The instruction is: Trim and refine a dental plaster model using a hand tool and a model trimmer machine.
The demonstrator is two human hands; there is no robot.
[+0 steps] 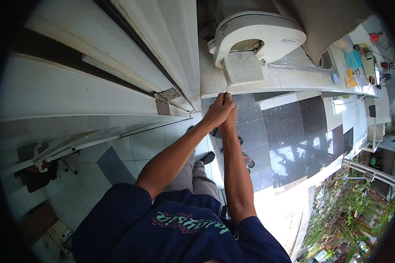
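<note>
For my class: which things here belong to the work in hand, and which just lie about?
Likely in use:
left hand and right hand, together
thin object at their fingers, mostly hidden
grey block beyond, perhaps

Lying about:
sandal on dark tiles
small blue item

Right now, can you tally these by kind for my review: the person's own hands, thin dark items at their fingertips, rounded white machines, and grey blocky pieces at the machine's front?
Hands: 2 (left hand, right hand)
Thin dark item: 1
Rounded white machine: 1
Grey blocky piece: 1
Total: 5

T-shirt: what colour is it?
The T-shirt is navy blue, best seen in the head view.
</note>
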